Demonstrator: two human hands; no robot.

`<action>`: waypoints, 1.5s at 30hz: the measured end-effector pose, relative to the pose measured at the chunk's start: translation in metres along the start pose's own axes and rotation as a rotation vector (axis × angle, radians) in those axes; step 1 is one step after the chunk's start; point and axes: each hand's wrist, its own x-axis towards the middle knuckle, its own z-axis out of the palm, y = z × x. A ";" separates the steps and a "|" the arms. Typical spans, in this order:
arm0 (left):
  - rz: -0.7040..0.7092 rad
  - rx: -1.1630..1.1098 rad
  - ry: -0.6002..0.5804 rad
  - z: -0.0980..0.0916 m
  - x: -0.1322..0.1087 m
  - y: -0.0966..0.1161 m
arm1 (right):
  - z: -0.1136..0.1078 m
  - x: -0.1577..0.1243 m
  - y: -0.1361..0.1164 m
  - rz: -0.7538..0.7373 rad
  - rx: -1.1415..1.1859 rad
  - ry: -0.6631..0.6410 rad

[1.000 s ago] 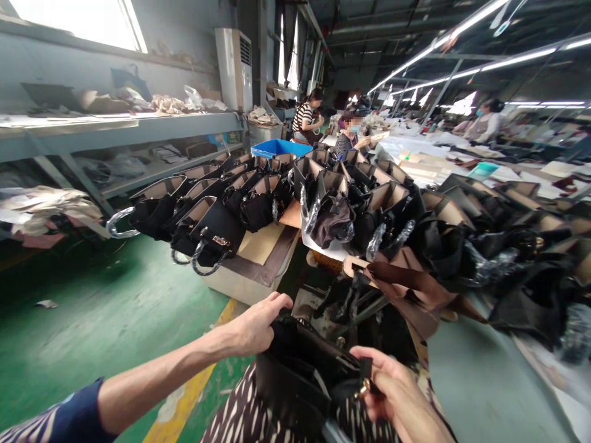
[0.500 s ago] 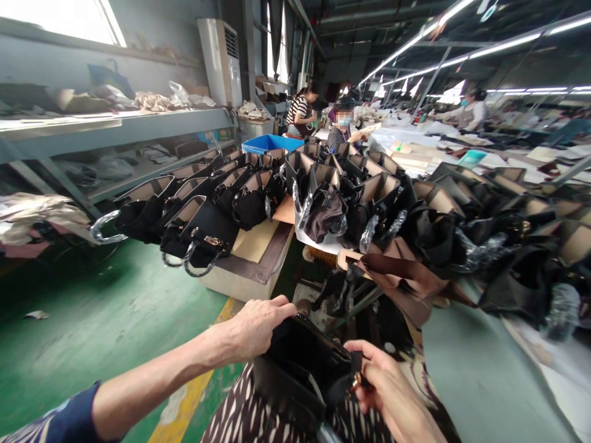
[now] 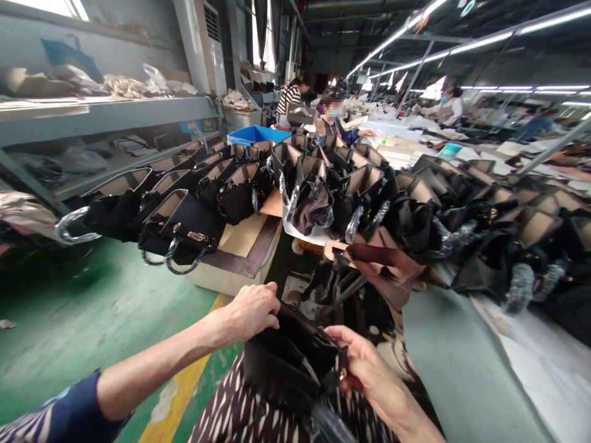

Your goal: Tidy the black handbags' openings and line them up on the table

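A black handbag [image 3: 289, 363] rests on my lap at the bottom centre, its mouth open. My left hand [image 3: 249, 311] grips the bag's near-left rim with the fingers curled over the edge. My right hand [image 3: 364, 366] pinches the bag's right side at a small gold clasp [image 3: 342, 373]. A plastic-wrapped part shows at the bag's bottom edge. My patterned clothing lies under the bag.
Several black handbags [image 3: 184, 221] with tan linings and wrapped handles stand in rows ahead on low boxes and a long table [image 3: 462, 369]. Brown leather pieces [image 3: 388, 264] hang off the table edge. Green floor lies to the left, with shelving beyond. People work at the far end.
The view has shifted left and down slightly. Both hands have drawn the bag closer and lower, and my left fingers have curled further over its rim.
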 end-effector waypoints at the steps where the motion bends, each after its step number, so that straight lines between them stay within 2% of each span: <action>1: 0.023 -0.027 0.013 0.002 0.000 -0.001 | -0.001 0.000 -0.001 0.000 -0.028 -0.030; 6: 0.136 -0.276 0.072 0.009 -0.009 0.000 | -0.005 -0.001 -0.011 0.039 -0.216 -0.083; 11: 0.047 -0.408 0.133 0.013 -0.016 -0.001 | -0.013 0.002 -0.015 0.035 -0.480 -0.143; 14: 0.020 -0.455 0.157 0.017 -0.019 -0.004 | -0.020 0.006 -0.025 -0.023 -0.669 -0.079; 16: 0.024 -0.475 0.160 0.018 -0.021 -0.005 | -0.020 0.008 -0.039 -0.080 -0.715 -0.040; 19: 0.036 -0.481 0.156 0.019 -0.021 -0.001 | -0.004 0.008 -0.062 -0.169 -0.706 -0.044; 22: 0.018 -0.459 0.158 0.019 -0.019 0.003 | 0.026 0.003 -0.071 -0.301 -0.800 0.062; 24: -0.003 -0.438 0.164 0.020 -0.018 0.003 | 0.047 -0.003 -0.065 -0.440 -0.871 0.062; 27: -0.017 -0.418 0.174 0.022 -0.018 0.002 | 0.063 -0.011 -0.043 -0.634 -1.032 -0.076; 30: -0.030 -0.418 0.188 0.022 -0.019 0.001 | 0.054 -0.017 -0.014 -0.779 -1.214 0.006; 32: -0.044 -0.419 0.202 0.022 -0.019 0.000 | 0.040 -0.018 0.004 -0.815 -1.285 0.002; 36: -0.072 -0.406 0.233 0.024 -0.019 0.001 | 0.015 -0.022 0.025 -0.830 -1.428 -0.038; 38: -0.062 -0.396 0.238 0.025 -0.020 0.001 | 0.008 -0.024 0.025 -0.803 -1.439 -0.059; 41: -0.052 -0.384 0.227 0.025 -0.023 0.002 | 0.008 -0.027 0.017 -0.673 -1.334 -0.103; 43: -0.047 -0.375 0.217 0.025 -0.025 0.003 | 0.010 -0.026 0.011 -0.535 -1.190 -0.043; 45: -0.033 -0.374 0.220 0.025 -0.027 0.003 | 0.015 -0.022 0.008 -0.399 -1.010 0.098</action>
